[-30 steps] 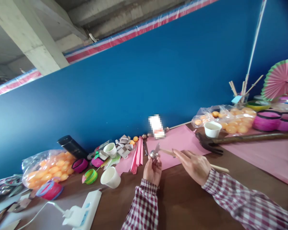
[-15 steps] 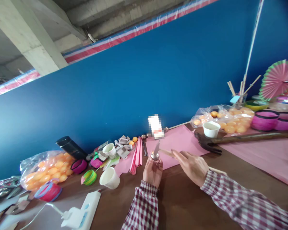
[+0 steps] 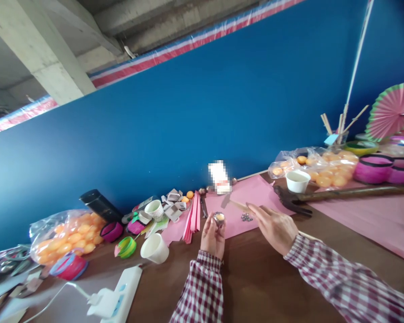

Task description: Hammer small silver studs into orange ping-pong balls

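Wooden handle [image 3: 239,205] partly behind right hand [image 3: 275,229]; pink fan [image 3: 390,110] cropped; white rectangle [image 3: 219,176] blurred

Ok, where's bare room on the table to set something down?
Brown tabletop lies bare between the two sleeves, and between the left one and the power strip. The far-right pink sheet, in front of the claw hammer, looks bare too. Crowded: behind that hammer, beyond the front white cup, and beside the right hand, where small metal pieces lie.

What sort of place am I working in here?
Probably a makeshift craft workspace, perhaps in an unfinished building: there's a bare concrete column, pink paper and a pleated pink-and-green fan.
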`<state>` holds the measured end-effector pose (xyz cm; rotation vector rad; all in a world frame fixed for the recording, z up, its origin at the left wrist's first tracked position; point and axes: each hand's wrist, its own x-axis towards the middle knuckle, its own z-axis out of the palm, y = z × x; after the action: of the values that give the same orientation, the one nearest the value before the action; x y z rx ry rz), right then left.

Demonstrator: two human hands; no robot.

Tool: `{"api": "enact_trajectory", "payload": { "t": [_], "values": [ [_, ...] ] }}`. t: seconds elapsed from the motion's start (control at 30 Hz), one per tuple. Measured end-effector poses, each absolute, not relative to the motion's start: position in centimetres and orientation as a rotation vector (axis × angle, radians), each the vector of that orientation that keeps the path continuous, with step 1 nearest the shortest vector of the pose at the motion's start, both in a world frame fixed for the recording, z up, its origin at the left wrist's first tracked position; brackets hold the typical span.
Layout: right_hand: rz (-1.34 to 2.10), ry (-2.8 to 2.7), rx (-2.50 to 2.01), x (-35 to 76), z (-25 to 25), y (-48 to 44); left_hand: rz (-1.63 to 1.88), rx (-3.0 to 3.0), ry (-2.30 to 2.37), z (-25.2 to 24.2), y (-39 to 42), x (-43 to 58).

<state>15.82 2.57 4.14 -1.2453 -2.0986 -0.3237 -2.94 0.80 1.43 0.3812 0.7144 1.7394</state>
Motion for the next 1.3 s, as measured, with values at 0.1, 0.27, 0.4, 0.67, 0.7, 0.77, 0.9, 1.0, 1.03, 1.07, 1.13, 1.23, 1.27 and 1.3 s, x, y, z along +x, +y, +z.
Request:
{"api": "enact_trajectory", "payload": {
  "t": [0.1, 0.27, 0.4, 0.67, 0.7, 0.77, 0.9, 1.0, 1.03, 1.07, 1.13, 1.23, 1.27, 1.3],
  "values": [
    [-0.324, -2.184, -1.229, 15.69, 4.06, 2.38, 1.725, 0.382, 0.743, 1.35, 0.84, -2.99],
    [-0.333, -2.12, -1.211, 15.78, 4.21, 2.27, 1.762, 0.4, 0.735, 1.53, 0.79, -2.87],
    [-0.344, -2.206, -1.147, 15.72, 4.29, 2.18, 1.757, 0.445, 0.736, 1.65, 0.85, -2.67],
    [-0.268, -2.102, -1.203, 15.87, 4.3, 2.28, 1.77, 0.461, 0.752, 1.41, 1.04, -2.74],
    [-0.267, -2.129, -1.197, 15.89, 4.36, 2.28, 1.765, 0.474, 0.759, 1.34, 1.07, -2.76],
    [-0.268, -2.191, -1.183, 15.9, 4.48, 2.26, 1.761, 0.513, 0.772, 1.22, 1.13, -2.76],
    [-0.276, -2.159, -1.203, 15.83, 4.68, 2.16, 1.784, 0.622, 0.825, 1.12, 1.2, -2.66],
    [-0.292, -2.187, -1.205, 15.76, 4.76, 2.12, 1.822, 0.662, 0.879, 1.06, 1.2, -2.57],
    [-0.29, -2.216, -1.203, 15.74, 4.78, 2.12, 1.83, 0.654, 0.888, 1.06, 1.2, -2.56],
    [-0.281, -2.236, -1.206, 15.73, 4.79, 2.13, 1.832, 0.64, 0.89, 1.07, 1.18, -2.55],
    [-0.247, -2.219, -1.238, 15.7, 4.78, 2.16, 1.822, 0.592, 0.878, 1.16, 1.13, -2.54],
    [-0.193, -2.148, -1.293, 15.67, 4.75, 2.22, 1.8, 0.537, 0.85, 1.33, 1.03, -2.56],
    [-0.179, -2.138, -1.299, 15.65, 4.75, 2.23, 1.793, 0.527, 0.847, 1.36, 1.01, -2.59],
    [-0.163, -2.137, -1.3, 15.64, 4.76, 2.24, 1.787, 0.518, 0.848, 1.37, 1.0, -2.63]
  ]
}}
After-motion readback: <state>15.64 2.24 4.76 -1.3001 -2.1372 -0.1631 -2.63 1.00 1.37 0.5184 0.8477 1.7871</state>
